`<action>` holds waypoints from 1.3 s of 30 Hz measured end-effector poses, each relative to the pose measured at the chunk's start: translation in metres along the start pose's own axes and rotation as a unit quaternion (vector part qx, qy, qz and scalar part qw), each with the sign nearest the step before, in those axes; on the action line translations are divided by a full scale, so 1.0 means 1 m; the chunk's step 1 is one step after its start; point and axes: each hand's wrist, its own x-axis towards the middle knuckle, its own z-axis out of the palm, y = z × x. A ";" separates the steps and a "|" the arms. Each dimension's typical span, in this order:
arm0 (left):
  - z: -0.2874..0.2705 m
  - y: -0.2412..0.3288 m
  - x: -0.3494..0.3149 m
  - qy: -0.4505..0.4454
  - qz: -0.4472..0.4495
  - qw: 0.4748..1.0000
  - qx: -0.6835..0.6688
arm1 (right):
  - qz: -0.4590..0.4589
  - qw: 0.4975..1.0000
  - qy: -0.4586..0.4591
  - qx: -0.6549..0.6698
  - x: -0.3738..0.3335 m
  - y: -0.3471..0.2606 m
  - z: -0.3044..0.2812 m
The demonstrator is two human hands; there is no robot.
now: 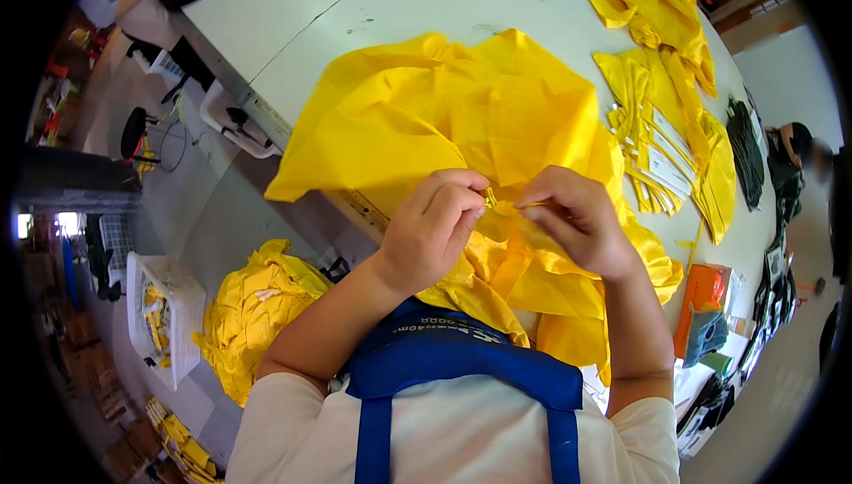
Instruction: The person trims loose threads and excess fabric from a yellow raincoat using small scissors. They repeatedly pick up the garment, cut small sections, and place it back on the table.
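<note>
Pinched narrowly by the left hand [428, 228], and seemingly also by the right hand [586, 222]: one small, thin yellow strip [491, 201].
It is held over the large, crumpled, shiny yellow fabric sheet [461, 111], spread on the pale, smooth table [408, 0]. I judge the step is tying or straightening; the next move perhaps calls for a small, steady pull.

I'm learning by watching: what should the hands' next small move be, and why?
Perhaps draw the right hand gently away while the left hand holds steady: both appear to pinch a small yellow strip, close together, and loose yellow fabric lies bunched around it, so light tension might straighten the strip. Any knot is too small to tell.
</note>
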 end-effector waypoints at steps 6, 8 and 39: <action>0.015 0.010 0.009 -0.019 0.011 1.000 -0.014 | 0.136 0.988 0.072 0.028 -0.012 -0.014 0.004; 0.015 0.013 0.011 -0.028 0.011 0.999 -0.012 | 0.131 0.988 0.081 0.014 -0.014 -0.016 0.005; -0.063 -0.079 0.100 -0.022 -0.370 0.869 -0.328 | 0.643 0.599 0.457 -0.140 -0.305 0.175 0.033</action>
